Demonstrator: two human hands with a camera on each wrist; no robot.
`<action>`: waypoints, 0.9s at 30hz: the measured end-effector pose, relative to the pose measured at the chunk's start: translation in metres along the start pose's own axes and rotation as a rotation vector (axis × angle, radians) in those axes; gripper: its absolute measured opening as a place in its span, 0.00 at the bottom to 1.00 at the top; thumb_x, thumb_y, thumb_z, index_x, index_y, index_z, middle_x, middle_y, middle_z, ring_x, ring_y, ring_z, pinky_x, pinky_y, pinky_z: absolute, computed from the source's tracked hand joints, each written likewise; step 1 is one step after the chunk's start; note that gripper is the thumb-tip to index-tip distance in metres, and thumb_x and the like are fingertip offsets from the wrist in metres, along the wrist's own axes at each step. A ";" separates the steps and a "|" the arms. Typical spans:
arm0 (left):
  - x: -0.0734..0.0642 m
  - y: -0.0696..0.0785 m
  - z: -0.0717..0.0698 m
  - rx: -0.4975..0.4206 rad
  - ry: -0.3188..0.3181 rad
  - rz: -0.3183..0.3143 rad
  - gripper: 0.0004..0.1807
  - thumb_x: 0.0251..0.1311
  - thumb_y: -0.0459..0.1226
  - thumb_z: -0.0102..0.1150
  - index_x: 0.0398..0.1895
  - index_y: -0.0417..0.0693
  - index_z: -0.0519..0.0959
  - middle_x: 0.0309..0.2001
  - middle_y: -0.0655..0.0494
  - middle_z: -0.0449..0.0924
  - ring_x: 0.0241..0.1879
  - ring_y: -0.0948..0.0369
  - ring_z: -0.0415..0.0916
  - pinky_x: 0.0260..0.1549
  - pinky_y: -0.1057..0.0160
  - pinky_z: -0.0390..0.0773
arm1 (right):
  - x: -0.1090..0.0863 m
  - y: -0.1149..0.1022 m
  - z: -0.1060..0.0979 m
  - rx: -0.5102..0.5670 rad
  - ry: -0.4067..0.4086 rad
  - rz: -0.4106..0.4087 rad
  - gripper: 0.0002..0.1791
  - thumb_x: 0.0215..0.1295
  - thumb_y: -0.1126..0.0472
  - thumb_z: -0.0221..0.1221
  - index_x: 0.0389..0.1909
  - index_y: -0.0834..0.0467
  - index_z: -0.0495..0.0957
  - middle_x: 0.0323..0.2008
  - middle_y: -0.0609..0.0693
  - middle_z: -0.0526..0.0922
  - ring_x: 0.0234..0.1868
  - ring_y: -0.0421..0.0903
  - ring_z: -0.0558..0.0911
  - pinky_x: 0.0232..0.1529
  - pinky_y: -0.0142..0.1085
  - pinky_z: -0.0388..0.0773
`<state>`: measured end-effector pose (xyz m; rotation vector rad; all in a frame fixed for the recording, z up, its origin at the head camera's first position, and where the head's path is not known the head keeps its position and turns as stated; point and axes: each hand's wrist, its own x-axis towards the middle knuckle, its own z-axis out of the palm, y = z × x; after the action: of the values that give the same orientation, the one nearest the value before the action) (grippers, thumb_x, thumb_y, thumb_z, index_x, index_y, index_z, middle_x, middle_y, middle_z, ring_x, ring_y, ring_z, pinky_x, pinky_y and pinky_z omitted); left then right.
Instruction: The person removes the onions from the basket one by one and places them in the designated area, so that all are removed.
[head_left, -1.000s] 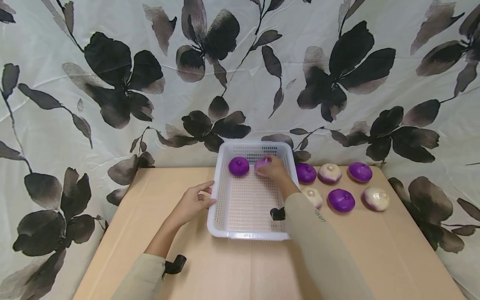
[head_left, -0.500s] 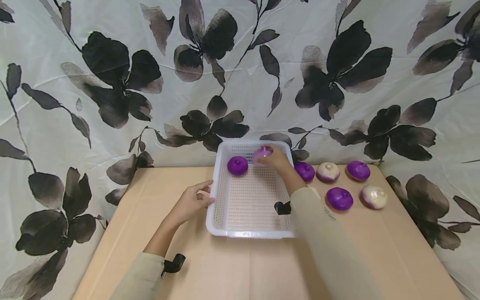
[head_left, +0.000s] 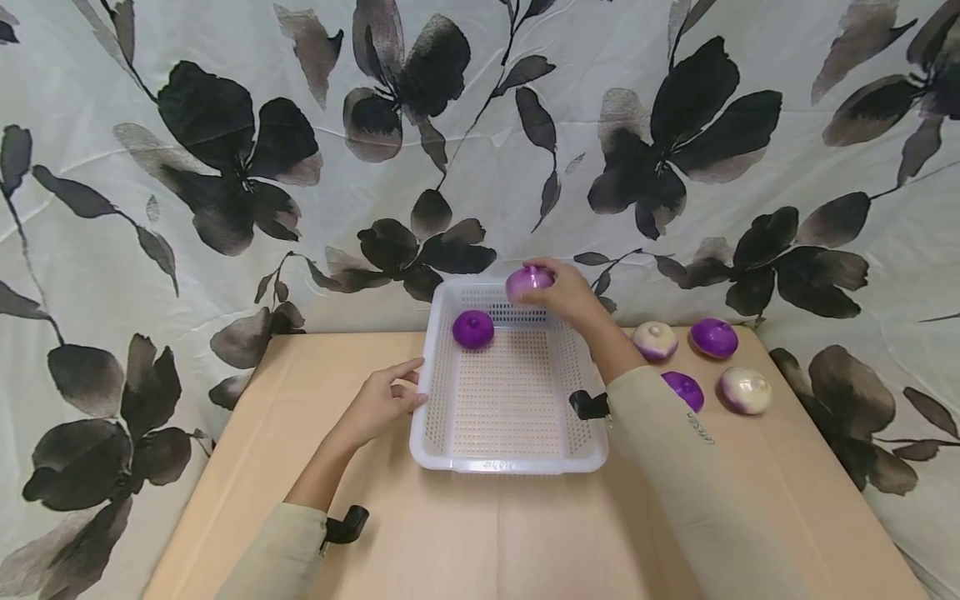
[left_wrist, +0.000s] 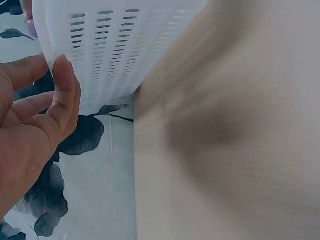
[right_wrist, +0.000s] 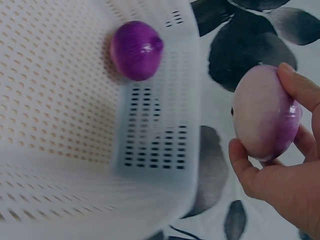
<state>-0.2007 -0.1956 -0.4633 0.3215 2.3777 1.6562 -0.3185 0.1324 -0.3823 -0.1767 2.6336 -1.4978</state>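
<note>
A white plastic basket (head_left: pixel 510 465) with slotted walls sits on the table. My left hand (head_left: pixel 381 405) touches its left rim from outside, and the left wrist view shows the fingertips at the rim (left_wrist: pixel 44 42). My right hand (head_left: pixel 576 298) holds a pale onion with a purple end (head_left: pixel 525 283), above the basket's far rim. In the right wrist view, the thumb and fingers grip this onion (right_wrist: pixel 262 115) beyond the basket wall. One dark purple onion (head_left: pixel 473 330) lies inside the basket near its far left corner.
Right of the basket, several onions lie on the wooden table (head_left: pixel 480 542): white ones with purple edges (head_left: pixel 655 341) (head_left: pixel 745 391) and purple ones (head_left: pixel 714 337) (head_left: pixel 684 390). My right sleeve (head_left: pixel 690 467) partly covers this group. A floral cloth (head_left: pixel 300 167) hangs behind the table.
My right hand has lifted the pale onion from inside the basket up and back to above the far rim. The left hand stays at the left rim.
</note>
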 end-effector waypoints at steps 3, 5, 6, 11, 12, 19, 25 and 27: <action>0.000 0.001 0.000 0.000 0.000 -0.005 0.36 0.64 0.24 0.61 0.76 0.30 0.62 0.56 0.30 0.73 0.38 0.57 0.85 0.37 0.64 0.89 | -0.005 -0.007 -0.009 -0.010 -0.009 -0.019 0.38 0.59 0.55 0.74 0.72 0.47 0.73 0.73 0.58 0.69 0.70 0.63 0.71 0.71 0.60 0.71; -0.001 0.001 -0.001 0.000 -0.001 -0.008 0.36 0.64 0.24 0.61 0.76 0.30 0.62 0.56 0.31 0.73 0.38 0.57 0.85 0.37 0.64 0.89 | -0.008 -0.010 -0.015 -0.020 -0.009 -0.038 0.39 0.57 0.54 0.75 0.71 0.47 0.74 0.73 0.58 0.69 0.69 0.63 0.72 0.71 0.60 0.71; -0.001 0.001 -0.001 0.000 -0.001 -0.008 0.36 0.64 0.24 0.61 0.76 0.30 0.62 0.56 0.31 0.73 0.38 0.56 0.85 0.37 0.63 0.89 | -0.010 -0.010 -0.018 -0.022 -0.009 -0.047 0.39 0.57 0.54 0.76 0.70 0.47 0.74 0.73 0.57 0.70 0.69 0.62 0.72 0.71 0.59 0.71; -0.001 0.001 -0.001 0.009 -0.001 -0.008 0.36 0.64 0.24 0.61 0.76 0.31 0.62 0.56 0.32 0.73 0.39 0.56 0.85 0.37 0.64 0.89 | -0.022 -0.009 -0.033 -0.034 -0.018 -0.088 0.39 0.56 0.53 0.76 0.70 0.48 0.75 0.73 0.56 0.69 0.69 0.61 0.72 0.72 0.58 0.71; 0.000 0.001 -0.001 0.010 -0.002 -0.007 0.36 0.64 0.24 0.61 0.76 0.31 0.62 0.56 0.32 0.73 0.39 0.57 0.85 0.37 0.64 0.89 | -0.026 -0.009 -0.036 -0.037 -0.020 -0.094 0.39 0.56 0.53 0.76 0.70 0.48 0.75 0.73 0.56 0.69 0.69 0.61 0.72 0.72 0.59 0.70; 0.000 0.002 -0.001 0.012 -0.004 -0.002 0.36 0.64 0.24 0.61 0.76 0.30 0.62 0.56 0.32 0.73 0.38 0.58 0.85 0.38 0.63 0.89 | -0.053 0.004 -0.054 -0.012 -0.026 -0.110 0.38 0.58 0.50 0.76 0.70 0.45 0.75 0.71 0.53 0.69 0.68 0.59 0.73 0.72 0.60 0.71; 0.000 0.003 0.001 0.000 0.001 -0.018 0.37 0.64 0.24 0.62 0.76 0.31 0.62 0.56 0.32 0.73 0.38 0.58 0.84 0.38 0.62 0.90 | -0.076 0.023 -0.063 -0.038 -0.039 -0.160 0.36 0.60 0.56 0.74 0.70 0.50 0.74 0.68 0.57 0.69 0.65 0.59 0.75 0.67 0.57 0.76; 0.001 0.003 0.001 0.002 -0.002 -0.015 0.36 0.64 0.24 0.62 0.76 0.30 0.62 0.56 0.32 0.73 0.39 0.59 0.85 0.38 0.62 0.90 | -0.084 0.030 -0.067 -0.063 -0.033 -0.166 0.36 0.61 0.56 0.74 0.70 0.51 0.74 0.69 0.58 0.68 0.65 0.60 0.74 0.67 0.58 0.75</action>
<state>-0.2007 -0.1933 -0.4606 0.3040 2.3746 1.6464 -0.2471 0.2170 -0.3710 -0.4319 2.7003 -1.4442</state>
